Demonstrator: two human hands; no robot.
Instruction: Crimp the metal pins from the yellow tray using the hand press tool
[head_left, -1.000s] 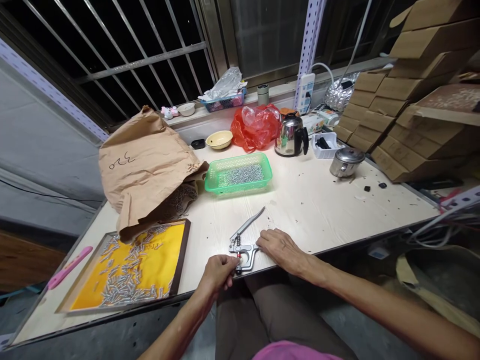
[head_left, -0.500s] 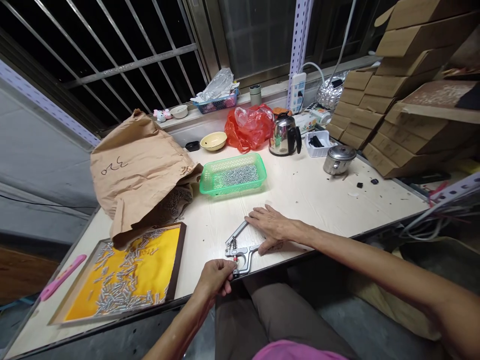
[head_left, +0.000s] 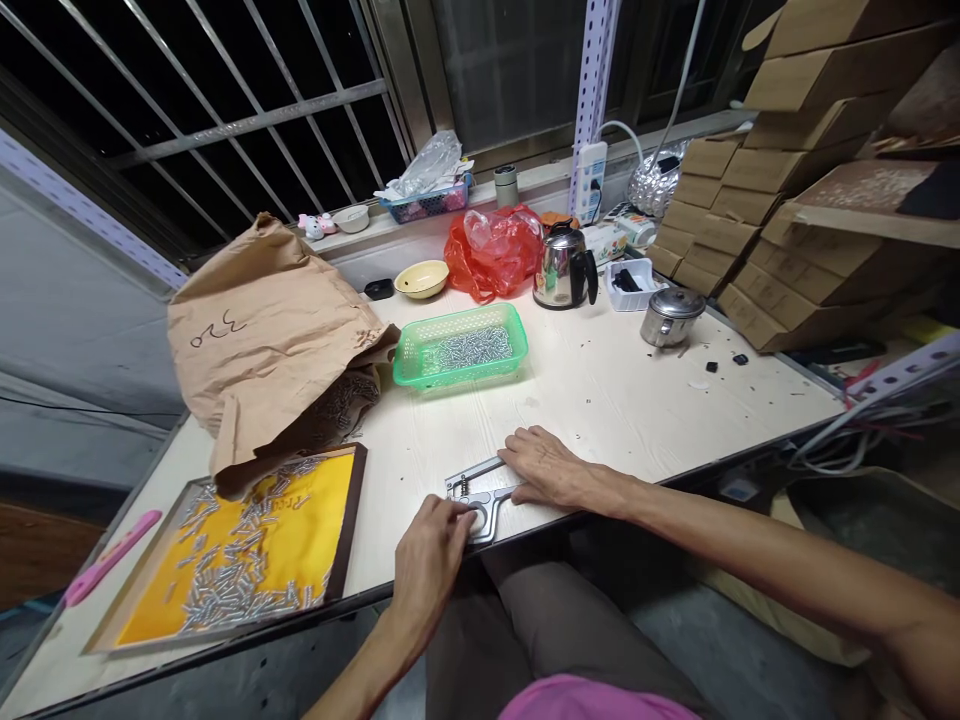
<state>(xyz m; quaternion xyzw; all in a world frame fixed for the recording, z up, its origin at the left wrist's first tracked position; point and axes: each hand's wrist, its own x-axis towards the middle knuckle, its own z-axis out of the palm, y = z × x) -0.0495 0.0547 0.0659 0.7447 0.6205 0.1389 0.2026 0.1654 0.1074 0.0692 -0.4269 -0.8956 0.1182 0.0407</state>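
A silver hand press point(head_left: 486, 505) with a long lever, a coil spring and a C-shaped frame lies at the table's front edge. My right hand point(head_left: 546, 467) is wrapped over the ends of its lever and lower handle. At the jaw end, my left hand point(head_left: 433, 545) has its thumb and fingers pinched together. Those fingers cover the jaw, and whatever they hold is hidden. To the left, a shallow tray point(head_left: 355, 510) with a yellow lining carries many small metal pins point(head_left: 225, 590). Behind the press stands a green plastic basket point(head_left: 461, 378) with more small metal pieces in it.
A brown paper bag point(head_left: 262, 330) leans over the tray's back edge. A pink-handled tool point(head_left: 112, 558) lies at the far left. Further back are a red plastic bag point(head_left: 491, 255), a kettle point(head_left: 559, 265) and a steel pot point(head_left: 671, 318). Cardboard boxes point(head_left: 795, 220) are stacked at right.
My right hand has pressed the lever down closer to the lower handle. My left hand has moved slightly up and over the jaw, now covering the part that showed there before.
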